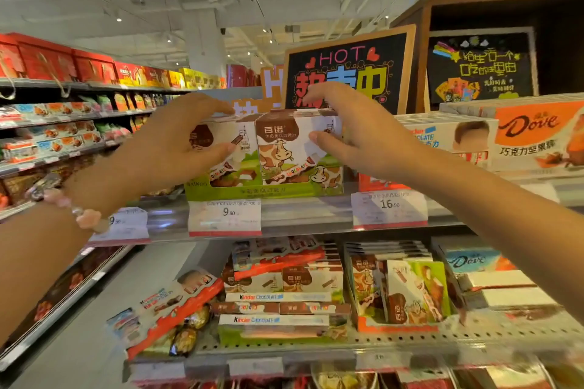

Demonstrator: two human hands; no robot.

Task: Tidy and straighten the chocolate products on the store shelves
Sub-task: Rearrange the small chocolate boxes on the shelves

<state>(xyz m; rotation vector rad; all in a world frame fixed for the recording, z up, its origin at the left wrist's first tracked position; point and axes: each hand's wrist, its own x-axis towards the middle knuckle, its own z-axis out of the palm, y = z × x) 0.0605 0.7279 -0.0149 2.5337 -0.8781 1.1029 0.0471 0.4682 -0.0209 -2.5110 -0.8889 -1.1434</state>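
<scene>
Green display tray [221, 191] on top shelf: two cow-print chocolate box stacks [284, 148] are gripped, left hand [177, 148] at 9 o'clock, right hand [357, 136] at 3. Two price tags [225, 218] below.

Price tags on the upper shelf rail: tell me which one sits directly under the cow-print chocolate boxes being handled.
The 9.90 tag, centred below the cow-print boxes. The 16.90 tag hangs further right, and another tag is partly hidden behind the left wrist.

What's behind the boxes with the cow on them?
Behind the cow boxes stands a black HOT sign in a wooden frame. The boxes and the right hand cover its bottom part, so what is written there cannot be seen.
</scene>
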